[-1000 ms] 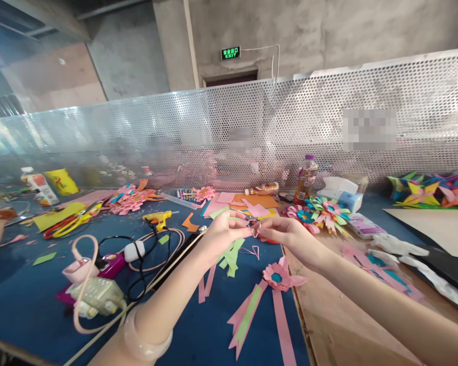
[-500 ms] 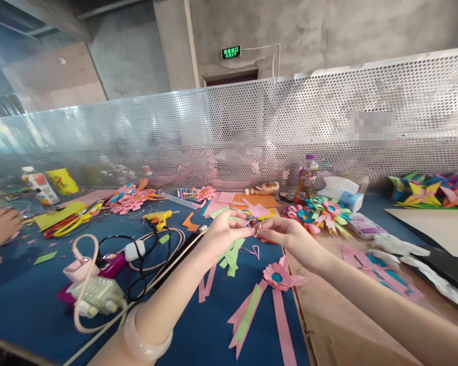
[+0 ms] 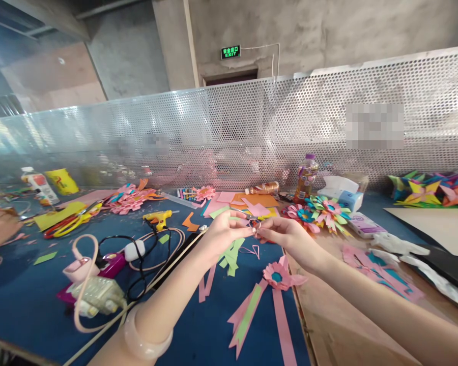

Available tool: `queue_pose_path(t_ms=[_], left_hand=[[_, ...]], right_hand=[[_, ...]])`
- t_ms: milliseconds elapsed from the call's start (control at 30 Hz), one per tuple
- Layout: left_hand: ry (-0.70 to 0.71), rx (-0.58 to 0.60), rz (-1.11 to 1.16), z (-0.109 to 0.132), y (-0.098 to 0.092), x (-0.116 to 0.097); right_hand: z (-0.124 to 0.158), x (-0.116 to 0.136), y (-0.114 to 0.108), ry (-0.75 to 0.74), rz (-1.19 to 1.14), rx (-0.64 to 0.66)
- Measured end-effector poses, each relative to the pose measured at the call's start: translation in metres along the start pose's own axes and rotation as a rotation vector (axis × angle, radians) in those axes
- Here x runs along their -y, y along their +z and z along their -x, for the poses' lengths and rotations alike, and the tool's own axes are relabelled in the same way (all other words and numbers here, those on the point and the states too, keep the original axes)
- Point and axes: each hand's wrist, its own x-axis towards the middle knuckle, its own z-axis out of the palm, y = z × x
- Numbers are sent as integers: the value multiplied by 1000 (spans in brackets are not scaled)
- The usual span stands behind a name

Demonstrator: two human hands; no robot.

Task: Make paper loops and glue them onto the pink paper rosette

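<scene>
My left hand [image 3: 225, 233] and my right hand [image 3: 288, 235] meet above the middle of the table. Both are closed in a pinch, fingertips almost touching. Whatever lies between them is too small to name. Below them are green paper strips [image 3: 233, 256] and a thin pink paper loop [image 3: 256, 251]. Nearer to me lies a pink paper flower [image 3: 278, 276] with a blue centre. A pink paper ribbon with a green strip [image 3: 248, 317] and a plain pink strip [image 3: 284, 325] extend from beneath it.
A yellow glue gun [image 3: 158, 219], cables and a purple power strip [image 3: 113, 265] lie left. Bottles [image 3: 306, 180], coloured paper and finished paper flowers [image 3: 329, 212] line the back, before a perforated metal screen [image 3: 168, 132]. Another person's hand [image 3: 0, 229] is at far left.
My hands stay almost still, pinched together in the same place. At the far left, the other person's hand has shifted slightly.
</scene>
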Motion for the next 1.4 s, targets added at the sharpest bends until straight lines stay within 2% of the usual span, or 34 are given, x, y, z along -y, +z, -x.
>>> queue_pose_path(t_ms=[433, 800, 1400], left_hand=[[29, 29, 66, 0, 0, 2], [7, 5, 58, -1, 1, 2], [-10, -10, 41, -1, 0, 4]], right_hand=[[2, 0, 5, -3, -45, -49], [2, 2, 8, 3, -63, -100], [2, 4, 7, 40, -30, -101]])
